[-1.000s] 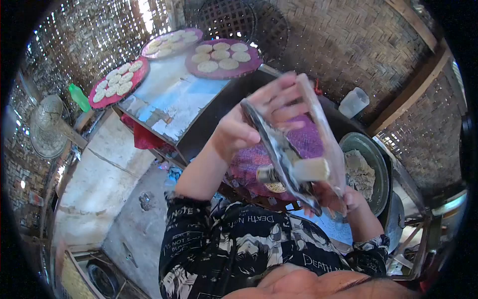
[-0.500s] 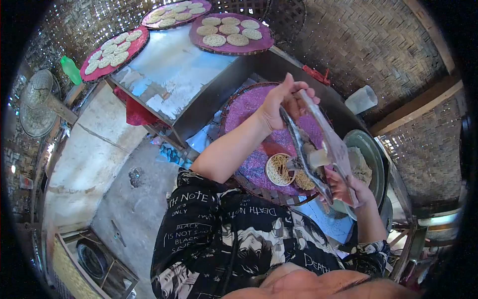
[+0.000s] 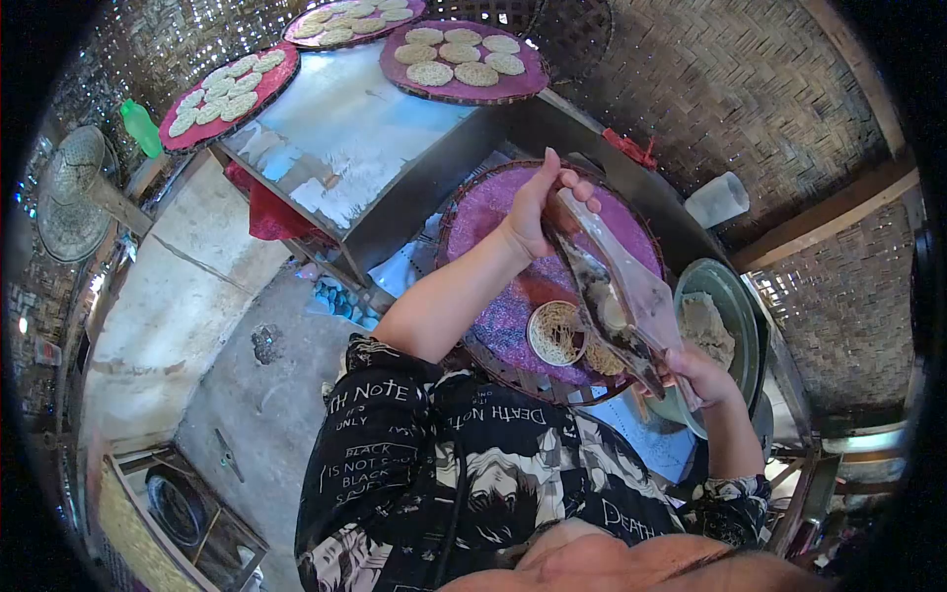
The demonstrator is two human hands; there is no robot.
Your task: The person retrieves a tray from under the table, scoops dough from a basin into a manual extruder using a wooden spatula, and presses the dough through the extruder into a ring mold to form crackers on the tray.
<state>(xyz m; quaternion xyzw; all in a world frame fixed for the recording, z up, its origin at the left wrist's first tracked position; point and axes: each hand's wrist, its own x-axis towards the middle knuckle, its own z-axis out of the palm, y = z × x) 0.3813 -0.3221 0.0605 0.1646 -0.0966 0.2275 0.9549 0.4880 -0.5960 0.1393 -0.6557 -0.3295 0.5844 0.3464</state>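
Note:
A two-part wooden hand press (image 3: pixel 641 286) is tilted in the air over the round tray, with a dark lower board and a paler upper one. My left hand (image 3: pixel 543 212) wraps round its far end, thumb raised. My right hand (image 3: pixel 702 375) is closed round the near end. Some pale dough shows between the two boards. Just left of the press, a small white ring-shaped mould (image 3: pixel 534 345) holds thin dough strands (image 3: pixel 559 331) on the tray. A round strand cake (image 3: pixel 604 360) lies beside it, partly covered by the press.
The round tray (image 3: pixel 483 212) has a purple cloth. To its right, a green basin (image 3: pixel 747 365) contains a dough lump (image 3: pixel 706 331). Trays of round strand cakes (image 3: pixel 464 54) sit around the far table (image 3: pixel 365 109). A whitish cup (image 3: pixel 717 199) stands near the woven wall.
The two boards of the press have come closer together, with less of the pale dough piece showing between them. My hands have drawn nearer to each other across the boards.

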